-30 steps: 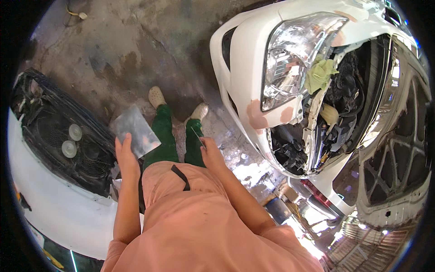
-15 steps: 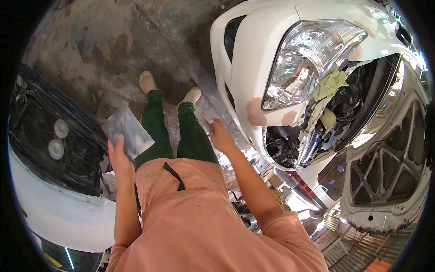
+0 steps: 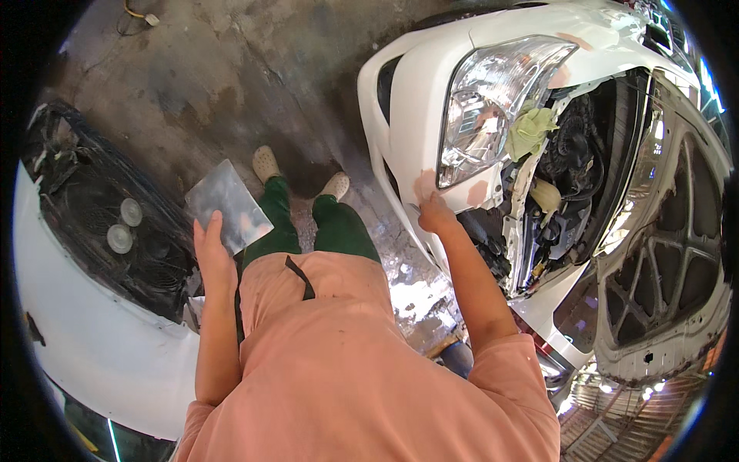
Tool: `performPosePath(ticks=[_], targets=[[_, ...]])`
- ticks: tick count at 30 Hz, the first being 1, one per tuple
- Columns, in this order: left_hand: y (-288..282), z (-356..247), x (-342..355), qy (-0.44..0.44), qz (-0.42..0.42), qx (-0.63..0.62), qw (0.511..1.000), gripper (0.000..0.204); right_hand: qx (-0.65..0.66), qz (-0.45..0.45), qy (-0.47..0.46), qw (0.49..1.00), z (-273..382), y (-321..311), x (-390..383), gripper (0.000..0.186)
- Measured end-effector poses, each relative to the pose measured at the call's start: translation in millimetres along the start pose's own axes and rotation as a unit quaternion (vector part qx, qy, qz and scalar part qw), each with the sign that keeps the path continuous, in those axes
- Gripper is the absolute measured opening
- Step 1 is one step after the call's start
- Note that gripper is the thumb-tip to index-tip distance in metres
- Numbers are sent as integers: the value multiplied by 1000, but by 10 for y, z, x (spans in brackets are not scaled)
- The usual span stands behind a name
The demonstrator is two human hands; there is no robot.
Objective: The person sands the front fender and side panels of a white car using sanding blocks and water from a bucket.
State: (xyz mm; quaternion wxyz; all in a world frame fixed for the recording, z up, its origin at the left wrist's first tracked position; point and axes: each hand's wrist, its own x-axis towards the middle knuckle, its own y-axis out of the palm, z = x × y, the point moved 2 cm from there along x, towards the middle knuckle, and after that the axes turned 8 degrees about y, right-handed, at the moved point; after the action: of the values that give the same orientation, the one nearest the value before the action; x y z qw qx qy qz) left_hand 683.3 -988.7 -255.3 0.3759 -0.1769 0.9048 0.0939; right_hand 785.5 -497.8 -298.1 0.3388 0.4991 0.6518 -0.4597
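Observation:
My left hand (image 3: 216,250) grips a flat grey metal sheet (image 3: 225,202) by its near edge, with the thumb and fingers along it. A faint pinkish smear lies near the sheet's right corner. My right hand (image 3: 436,215) is closed at the white car's front bumper (image 3: 416,115), just under the headlight (image 3: 493,104). A sliver of a thin grey putty spreader (image 3: 414,208) shows beside its fingers; the rest is hidden. The fingertips are at a pinkish-brown filler patch (image 3: 424,183), and a second filler patch (image 3: 477,194) lies to the right.
A crumpled pale green cloth (image 3: 531,132) rests behind the headlight, by the exposed engine bay (image 3: 573,154). The car's hood (image 3: 662,262) stands raised at right. At left is another white car (image 3: 100,331) with its front opened up. A cable (image 3: 138,14) lies on the concrete floor.
My right hand has moved right and up from beside my leg to the filler patch on the bumper. The left hand still holds the metal sheet. The view has shifted slightly.

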Motion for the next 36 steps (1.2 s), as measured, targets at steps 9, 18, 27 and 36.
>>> performPosePath(ticks=[9,18,27,36], targets=[[19,-881,-229,107,17,-32,994,40,69,19,77,994,-68,19,123,44],[902,-1671,-16,182,91,11,979,60,97,-69,-134,984,76,-611,229,48],[2788,-3142,221,157,260,-86,949,40,826,-162,-330,428,295,-3585,-1109,46],[4076,-4119,94,172,343,-102,918,34,533,-619,-441,373,-425,-5194,-2210,63]])
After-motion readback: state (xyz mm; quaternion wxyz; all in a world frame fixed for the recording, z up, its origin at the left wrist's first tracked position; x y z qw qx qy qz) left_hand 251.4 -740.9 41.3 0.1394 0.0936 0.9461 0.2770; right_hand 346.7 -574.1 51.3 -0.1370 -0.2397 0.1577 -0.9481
